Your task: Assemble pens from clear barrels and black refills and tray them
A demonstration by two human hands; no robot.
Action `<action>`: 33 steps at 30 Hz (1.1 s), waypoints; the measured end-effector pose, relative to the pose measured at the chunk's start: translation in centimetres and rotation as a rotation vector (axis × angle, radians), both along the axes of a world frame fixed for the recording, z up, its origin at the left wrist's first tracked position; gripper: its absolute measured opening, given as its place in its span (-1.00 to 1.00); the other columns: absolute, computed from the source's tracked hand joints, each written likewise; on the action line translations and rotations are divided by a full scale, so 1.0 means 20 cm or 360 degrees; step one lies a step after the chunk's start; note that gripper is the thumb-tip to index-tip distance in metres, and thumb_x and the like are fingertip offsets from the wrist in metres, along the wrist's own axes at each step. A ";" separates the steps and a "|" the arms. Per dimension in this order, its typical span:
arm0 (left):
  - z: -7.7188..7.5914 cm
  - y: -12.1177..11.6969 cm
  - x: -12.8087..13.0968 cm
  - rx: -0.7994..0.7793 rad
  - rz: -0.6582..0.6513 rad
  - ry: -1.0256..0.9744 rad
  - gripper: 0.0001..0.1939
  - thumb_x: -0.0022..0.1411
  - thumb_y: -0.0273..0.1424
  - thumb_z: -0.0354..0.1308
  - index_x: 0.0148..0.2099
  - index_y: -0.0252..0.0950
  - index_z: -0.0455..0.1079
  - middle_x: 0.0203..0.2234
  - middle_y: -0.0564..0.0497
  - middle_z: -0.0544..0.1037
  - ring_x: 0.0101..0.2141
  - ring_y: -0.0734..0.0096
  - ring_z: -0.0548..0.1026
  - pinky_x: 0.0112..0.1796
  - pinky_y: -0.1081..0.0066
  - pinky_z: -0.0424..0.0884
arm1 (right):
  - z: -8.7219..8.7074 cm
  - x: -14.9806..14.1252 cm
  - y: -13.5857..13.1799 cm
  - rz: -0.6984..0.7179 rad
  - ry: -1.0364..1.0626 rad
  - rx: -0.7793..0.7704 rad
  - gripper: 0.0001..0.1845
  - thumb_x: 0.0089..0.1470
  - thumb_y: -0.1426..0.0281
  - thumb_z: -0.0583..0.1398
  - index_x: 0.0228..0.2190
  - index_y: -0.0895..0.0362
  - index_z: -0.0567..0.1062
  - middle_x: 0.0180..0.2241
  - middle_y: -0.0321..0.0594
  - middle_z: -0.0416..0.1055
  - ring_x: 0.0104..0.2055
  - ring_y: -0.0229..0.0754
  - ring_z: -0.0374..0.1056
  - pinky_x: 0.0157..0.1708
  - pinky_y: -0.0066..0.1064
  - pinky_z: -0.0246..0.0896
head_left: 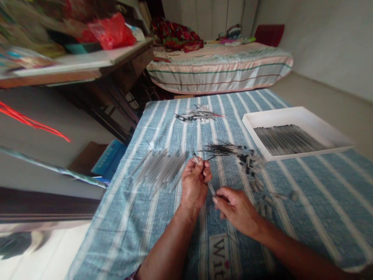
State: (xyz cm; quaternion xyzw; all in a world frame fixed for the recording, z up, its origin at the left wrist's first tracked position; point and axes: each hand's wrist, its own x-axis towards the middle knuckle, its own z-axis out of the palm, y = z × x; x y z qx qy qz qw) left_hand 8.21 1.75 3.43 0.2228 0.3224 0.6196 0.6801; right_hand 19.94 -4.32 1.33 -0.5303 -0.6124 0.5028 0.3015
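"What was the state of your left grip?"

"My left grip (pixel 195 184) was closed around one slim translucent tube (pixel 211 189), near the centre of the frame. The tube lay aslant, its darker end pointing to the upper left, just past my thumb."

"And the right?"

"My right grip (pixel 240 212) was narrow, lower and right of centre. Thumb and forefinger pinched the tube's lower end. Whether some small part sat hidden between them, I could not tell."

"What lay to the left?"

"A batch of clear tubes (pixel 163 167), roughly parallel, left of centre on the cloth-covered table (pixel 125 229). The cloth had blue and white stripes."

"Record the middle and right."

"Thin dark rods (pixel 223 149) lay in a loose pile just above and right of my left grip. Beside their right end was a scatter of small black and grey pieces (pixel 250 161). Below those, near my right wrist, I noted a few short grey cylinders (pixel 265 209), blurred. A mixed heap of thin sticks (pixel 201 115) lay at upper centre."

"Any container?"

"One: a white box (pixel 279 116), open, right of centre. Dark-ended tubes (pixel 287 140) lay inside it, side by side in a row."
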 end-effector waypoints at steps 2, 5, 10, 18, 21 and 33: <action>0.00 0.00 0.00 -0.0001 0.0009 0.0008 -0.82 0.03 -0.48 0.22 -0.36 -0.29 0.24 -0.53 0.10 0.38 -0.63 0.68 0.20 -0.64 0.63 0.05 | 0.00 -0.01 0.00 -0.0009 0.0035 -0.0003 -0.80 0.07 0.28 0.05 -0.47 0.13 0.35 -0.58 -0.31 0.38 -0.64 -0.33 0.29 -0.61 -0.52 0.19; 0.00 -0.01 0.01 -0.0002 0.0002 0.0014 -0.82 0.03 -0.47 0.22 -0.36 -0.29 0.24 -0.53 0.10 0.36 -0.63 0.68 0.19 -0.65 0.63 0.05 | 0.00 -0.01 0.01 -0.0038 0.0123 -0.0070 -0.80 0.05 0.27 0.07 -0.47 0.13 0.35 -0.60 -0.35 0.35 -0.66 -0.34 0.29 -0.64 -0.54 0.18; -0.01 -0.01 0.02 -0.0006 0.0010 0.0014 -0.83 0.06 -0.46 0.19 -0.36 -0.29 0.22 -0.58 0.15 0.30 -0.68 0.71 0.10 -0.67 0.64 -0.01 | -0.01 -0.04 0.02 -0.0100 0.0267 -0.0155 -0.82 0.04 0.29 0.09 -0.50 0.14 0.34 -0.64 -0.40 0.30 -0.69 -0.37 0.26 -0.68 -0.57 0.14; 0.00 0.01 0.03 -0.0096 0.0127 0.0090 -0.79 0.06 -0.44 0.22 -0.42 -0.29 0.19 -0.62 0.20 0.25 -0.70 0.73 0.06 -0.69 0.66 0.00 | -0.01 -0.09 0.05 -0.0163 0.0377 -0.0180 -0.80 0.03 0.35 0.08 -0.59 0.12 0.27 -0.68 -0.40 0.27 -0.73 -0.39 0.20 -0.72 -0.58 0.04; 0.01 0.01 0.03 -0.0125 0.0097 0.0087 -0.78 0.05 -0.47 0.23 -0.43 -0.29 0.19 -0.62 0.20 0.26 -0.70 0.73 0.08 -0.69 0.66 0.02 | 0.01 -0.08 0.08 -0.0084 0.0375 -0.0281 -0.83 0.03 0.36 0.06 -0.55 0.12 0.29 -0.68 -0.41 0.25 -0.74 -0.39 0.18 -0.73 -0.59 0.02; 0.01 0.00 0.03 -0.0221 -0.0073 0.0347 -0.67 -0.05 -0.37 0.30 -0.22 -0.30 0.33 -0.31 -0.06 0.56 -0.29 0.29 0.53 -0.28 0.37 0.43 | 0.08 0.18 0.24 -0.0234 -0.0270 0.0532 -0.76 -0.06 0.41 0.16 -0.69 0.17 0.38 -0.71 -0.41 0.19 -0.62 -0.38 0.08 -0.60 -0.53 -0.11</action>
